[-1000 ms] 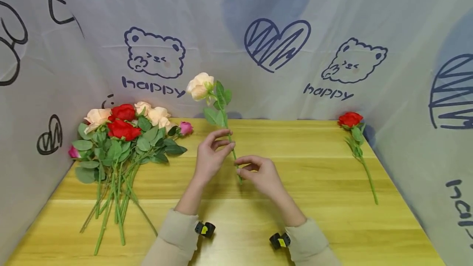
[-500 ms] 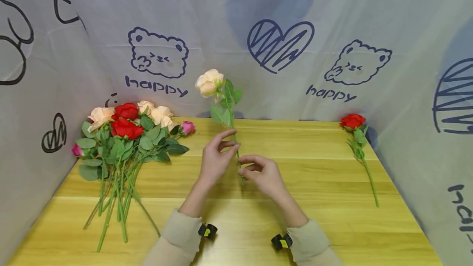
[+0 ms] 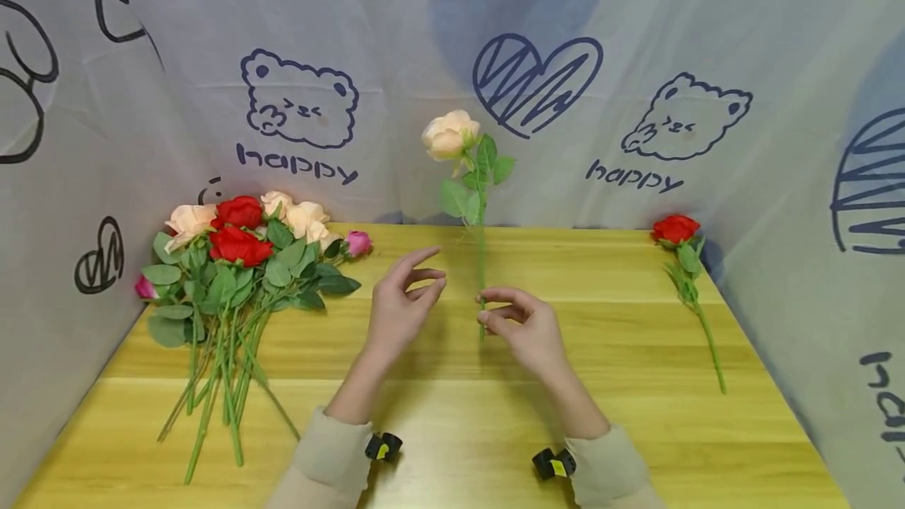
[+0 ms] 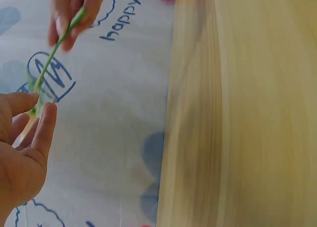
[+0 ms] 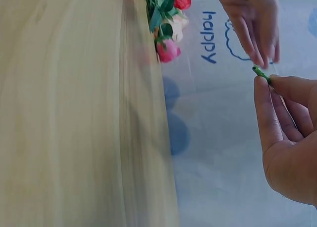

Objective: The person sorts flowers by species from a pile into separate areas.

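The cream rose [image 3: 451, 136] is standing near-upright over the table [image 3: 438, 430]: the right hand [image 3: 532, 330] is pinching its lower stem [image 3: 483, 254]; the left hand [image 3: 400, 307] (fingers loosely extended) is hovering beside it. A bunch [image 3: 221, 286] is lying farther left.

Rose bunch [image 3: 225, 285] left on table [image 3: 601, 352], lone rose [image 3: 686, 259] right; held rose [image 3: 472, 205] between, cloth [image 3: 410, 100] behind.

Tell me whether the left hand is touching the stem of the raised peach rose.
Apart: the head view shows bare table between the fingertips of the left hand and the stem.
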Motion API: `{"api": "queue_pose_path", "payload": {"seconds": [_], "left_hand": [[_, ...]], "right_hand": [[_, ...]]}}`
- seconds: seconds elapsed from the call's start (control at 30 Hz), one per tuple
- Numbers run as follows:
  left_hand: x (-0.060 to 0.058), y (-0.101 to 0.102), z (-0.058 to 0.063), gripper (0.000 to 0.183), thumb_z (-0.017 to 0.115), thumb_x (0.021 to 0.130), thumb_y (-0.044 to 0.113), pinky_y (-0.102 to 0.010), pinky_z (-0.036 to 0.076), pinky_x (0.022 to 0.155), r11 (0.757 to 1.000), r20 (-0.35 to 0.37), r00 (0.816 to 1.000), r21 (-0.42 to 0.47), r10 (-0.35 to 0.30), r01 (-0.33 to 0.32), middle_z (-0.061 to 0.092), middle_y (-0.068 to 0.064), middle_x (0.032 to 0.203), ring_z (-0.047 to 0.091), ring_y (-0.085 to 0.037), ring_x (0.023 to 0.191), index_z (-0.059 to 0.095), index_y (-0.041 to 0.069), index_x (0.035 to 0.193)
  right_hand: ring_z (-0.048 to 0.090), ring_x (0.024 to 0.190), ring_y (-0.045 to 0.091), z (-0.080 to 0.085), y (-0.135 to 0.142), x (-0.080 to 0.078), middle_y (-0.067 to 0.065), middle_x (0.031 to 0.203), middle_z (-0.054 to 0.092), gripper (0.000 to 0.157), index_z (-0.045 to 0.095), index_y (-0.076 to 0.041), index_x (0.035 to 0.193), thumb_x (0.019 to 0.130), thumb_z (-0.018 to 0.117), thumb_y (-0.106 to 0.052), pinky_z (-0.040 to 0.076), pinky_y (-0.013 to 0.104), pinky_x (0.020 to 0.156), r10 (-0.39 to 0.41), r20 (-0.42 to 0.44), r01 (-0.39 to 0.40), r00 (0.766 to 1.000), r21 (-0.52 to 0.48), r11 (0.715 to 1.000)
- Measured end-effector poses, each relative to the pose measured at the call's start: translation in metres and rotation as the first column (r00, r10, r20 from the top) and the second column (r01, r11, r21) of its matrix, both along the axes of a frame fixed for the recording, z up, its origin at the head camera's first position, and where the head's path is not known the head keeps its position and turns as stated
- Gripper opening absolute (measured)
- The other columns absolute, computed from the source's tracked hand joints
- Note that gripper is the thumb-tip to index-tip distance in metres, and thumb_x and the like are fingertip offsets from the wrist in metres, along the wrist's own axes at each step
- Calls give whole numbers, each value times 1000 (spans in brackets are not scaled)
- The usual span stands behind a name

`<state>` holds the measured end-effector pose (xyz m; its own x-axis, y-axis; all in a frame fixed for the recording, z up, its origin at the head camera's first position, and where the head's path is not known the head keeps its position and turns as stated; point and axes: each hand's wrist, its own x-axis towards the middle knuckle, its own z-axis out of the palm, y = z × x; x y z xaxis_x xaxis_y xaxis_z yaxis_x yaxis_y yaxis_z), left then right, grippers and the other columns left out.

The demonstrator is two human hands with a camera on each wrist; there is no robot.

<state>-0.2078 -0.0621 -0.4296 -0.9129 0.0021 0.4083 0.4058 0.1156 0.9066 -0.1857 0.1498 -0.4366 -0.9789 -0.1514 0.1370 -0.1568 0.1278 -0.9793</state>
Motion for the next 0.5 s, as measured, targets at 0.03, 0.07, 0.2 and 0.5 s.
{"api": "queue_pose_path", "payload": {"seconds": [0.03, 0.07, 0.2, 0.5], "left_hand": [[1, -4, 0, 47, 72, 95, -6, -33, 62, 88, 1000, 0, 1000, -14, 8, -8, 62, -15, 138, 72, -29, 108, 65, 8, 139], [1, -9, 0, 47, 72, 95, -6, -34, 62, 88, 999, 0, 1000, -30, 16, -16, 62, -14, 139, 72, -29, 108, 65, 9, 139], [2, -33, 5, 47, 73, 95, -3, -37, 62, 89, 994, -14, 999, -103, 45, -46, 62, -15, 139, 71, -29, 109, 65, 8, 140], [6, -99, 7, 49, 76, 91, -6, -23, 60, 82, 946, -88, 987, -285, 138, -157, 65, -14, 131, 72, -31, 105, 66, 6, 138]], "right_hand": [[74, 94, 17, 0, 3, 1, 18, 122, 71, 27, 72, -1, 123, 96, 73, 1, 65, 38, 79, -7, 3, 7, 1000, -1, 1000], [73, 94, 16, 0, 6, 2, 18, 123, 71, 28, 72, 0, 123, 96, 73, 1, 64, 37, 79, -15, 9, 15, 1000, -3, 1000], [73, 93, 13, 1, 18, 3, 21, 124, 69, 29, 71, 1, 125, 96, 73, 2, 64, 34, 80, -45, 26, 45, 999, -13, 999], [73, 92, 12, -6, 52, 13, 25, 129, 67, 32, 69, 0, 128, 96, 72, 0, 64, 36, 82, -115, 110, 111, 987, 39, 993]]}}
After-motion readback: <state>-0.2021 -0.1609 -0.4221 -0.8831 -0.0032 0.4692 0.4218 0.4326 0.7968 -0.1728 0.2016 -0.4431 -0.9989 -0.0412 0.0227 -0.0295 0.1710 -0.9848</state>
